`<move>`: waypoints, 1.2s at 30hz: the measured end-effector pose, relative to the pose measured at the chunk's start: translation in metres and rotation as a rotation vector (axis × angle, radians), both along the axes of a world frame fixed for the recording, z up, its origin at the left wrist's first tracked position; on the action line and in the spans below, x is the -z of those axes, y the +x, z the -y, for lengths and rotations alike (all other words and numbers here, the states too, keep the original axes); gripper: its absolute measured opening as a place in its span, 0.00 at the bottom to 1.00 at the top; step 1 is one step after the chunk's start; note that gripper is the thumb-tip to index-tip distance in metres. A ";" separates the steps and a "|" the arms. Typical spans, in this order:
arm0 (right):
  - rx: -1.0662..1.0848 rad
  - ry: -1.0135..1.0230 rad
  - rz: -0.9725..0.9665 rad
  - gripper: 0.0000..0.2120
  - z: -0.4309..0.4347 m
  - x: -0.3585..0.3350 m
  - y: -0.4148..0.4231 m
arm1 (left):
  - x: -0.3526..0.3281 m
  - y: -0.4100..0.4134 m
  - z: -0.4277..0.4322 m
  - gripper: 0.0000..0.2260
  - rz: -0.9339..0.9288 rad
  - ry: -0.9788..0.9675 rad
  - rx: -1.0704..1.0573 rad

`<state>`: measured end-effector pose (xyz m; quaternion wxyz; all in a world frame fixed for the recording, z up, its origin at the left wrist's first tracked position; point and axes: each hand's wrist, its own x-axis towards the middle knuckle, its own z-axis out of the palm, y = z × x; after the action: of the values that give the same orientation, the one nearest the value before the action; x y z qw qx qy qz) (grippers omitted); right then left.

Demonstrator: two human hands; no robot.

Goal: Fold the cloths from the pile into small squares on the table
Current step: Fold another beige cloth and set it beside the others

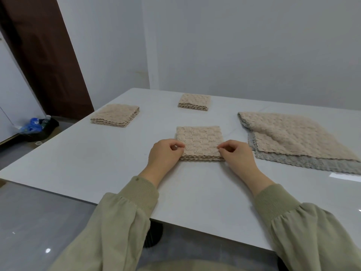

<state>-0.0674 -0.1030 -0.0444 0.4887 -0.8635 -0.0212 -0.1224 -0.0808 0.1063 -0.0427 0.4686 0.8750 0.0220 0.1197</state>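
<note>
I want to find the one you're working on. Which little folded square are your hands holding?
The nearest folded square, between the left hand and right hand, which pinch its sides. The left square and far square lie untouched.

Beige textured cloth (199, 142), folded into a small layered square, flat mid-surface (97, 163). Folded square (115, 115) back left, another (194, 102) back centre. Pile of unfolded beige-and-grey cloths (293, 137) right.

- Soft, even, moderately bright light with a cool grey cast over the wall (254, 45) and table (97, 153)
- Only faint shadows beneath the left hand (166, 153), right hand (237, 155) and folded cloth (199, 141)
- Pale glare patch at the table's right edge, and a small bright spot on the floor (47, 250)
- Wide-angle bending of straight lines towards the edges; the near sleeves (117, 222) are slightly soft
</note>
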 end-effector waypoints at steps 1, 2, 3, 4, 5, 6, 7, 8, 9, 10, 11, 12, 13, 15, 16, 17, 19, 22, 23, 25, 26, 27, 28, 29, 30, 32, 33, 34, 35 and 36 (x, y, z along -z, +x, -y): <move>-0.003 -0.031 -0.005 0.07 0.000 0.001 0.001 | 0.000 0.000 0.000 0.05 -0.002 0.047 -0.012; -0.005 -0.062 -0.008 0.07 0.000 0.002 0.002 | 0.000 0.000 0.000 0.05 -0.006 0.080 -0.016; -0.005 -0.095 -0.007 0.08 0.000 0.003 0.002 | 0.000 0.000 0.000 0.05 -0.012 0.103 -0.014; -0.005 -0.127 -0.003 0.08 0.000 0.003 0.002 | 0.000 0.000 0.000 0.05 -0.017 0.120 -0.009; -0.007 -0.152 0.002 0.08 0.000 0.002 0.002 | 0.000 0.001 0.000 0.05 -0.019 0.132 -0.005; -0.012 -0.165 0.004 0.08 -0.001 0.002 0.002 | 0.001 0.002 0.000 0.05 -0.019 0.139 -0.001; -0.019 -0.172 -0.002 0.09 0.000 0.002 0.002 | 0.001 0.002 0.000 0.05 -0.017 0.143 0.003; -0.025 -0.180 -0.009 0.09 0.000 0.001 0.001 | 0.002 0.003 -0.001 0.05 -0.014 0.144 0.007; -0.021 -0.195 -0.011 0.09 -0.001 0.001 0.001 | 0.002 0.004 -0.001 0.05 -0.012 0.145 0.010; 0.008 -0.242 0.012 0.08 -0.001 0.000 0.002 | 0.002 0.004 -0.001 0.05 -0.012 0.148 0.012; 0.071 -0.319 0.093 0.06 -0.001 -0.002 0.004 | 0.003 0.005 -0.001 0.05 -0.013 0.154 0.013; 0.143 -0.388 0.218 0.05 -0.001 -0.004 0.007 | 0.003 0.005 0.000 0.05 -0.014 0.165 0.013; 0.201 -0.427 0.344 0.05 -0.004 -0.008 0.011 | 0.003 0.006 0.000 0.06 -0.016 0.176 0.013; 0.225 -0.437 0.516 0.10 -0.015 -0.021 0.021 | 0.003 0.007 -0.001 0.06 -0.023 0.188 0.014; 0.186 -0.445 0.560 0.13 -0.024 -0.027 0.026 | 0.004 0.008 -0.001 0.06 -0.026 0.189 0.019; 0.122 -0.472 0.554 0.16 -0.033 -0.032 0.031 | 0.004 0.008 -0.002 0.07 -0.031 0.188 0.025; -0.032 -0.633 0.398 0.21 -0.048 -0.029 0.042 | 0.005 0.010 -0.003 0.07 -0.038 0.190 0.042; -0.147 -0.925 0.034 0.25 -0.057 -0.001 0.054 | 0.006 0.015 -0.007 0.08 -0.034 0.084 0.066; -0.162 -0.934 -0.034 0.26 -0.057 0.006 0.056 | 0.006 0.018 -0.008 0.10 -0.032 -0.008 0.056; -0.160 -0.907 -0.049 0.27 -0.056 0.011 0.059 | 0.002 0.029 -0.011 0.11 -0.061 -0.201 -0.004; -0.155 -0.904 -0.039 0.27 -0.056 0.010 0.060 | 0.000 0.036 -0.012 0.10 -0.086 -0.277 -0.036; -0.153 -0.906 -0.032 0.27 -0.057 0.009 0.060 | -0.003 0.043 -0.011 0.10 -0.111 -0.338 -0.062; -0.152 -0.907 -0.030 0.27 -0.057 0.009 0.060 | -0.005 0.051 -0.010 0.10 -0.129 -0.386 -0.084; -0.154 -0.906 -0.032 0.27 -0.057 0.009 0.060 | -0.008 0.057 -0.008 0.10 -0.138 -0.427 -0.100; -0.154 -0.903 -0.036 0.27 -0.057 0.010 0.059 | -0.009 0.063 -0.005 0.11 -0.139 -0.457 -0.112; -0.151 -0.900 -0.031 0.27 -0.057 0.011 0.058 | -0.009 0.075 0.000 0.13 -0.126 -0.481 -0.141; -0.150 -0.901 -0.026 0.27 -0.057 0.011 0.059 | -0.008 0.081 0.002 0.13 -0.116 -0.480 -0.160; -0.148 -0.904 -0.024 0.27 -0.057 0.011 0.059 | -0.007 0.088 0.003 0.14 -0.109 -0.475 -0.179; -0.147 -0.906 -0.024 0.27 -0.057 0.011 0.059 | -0.006 0.093 0.003 0.14 -0.110 -0.462 -0.194; -0.150 -0.908 -0.026 0.27 -0.057 0.011 0.059 | -0.004 0.098 0.003 0.15 -0.117 -0.436 -0.204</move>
<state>-0.0085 -0.0456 -0.0551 0.0686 -0.9878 -0.1288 -0.0542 0.0174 0.1032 -0.0385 0.6297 0.7520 0.1623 0.1080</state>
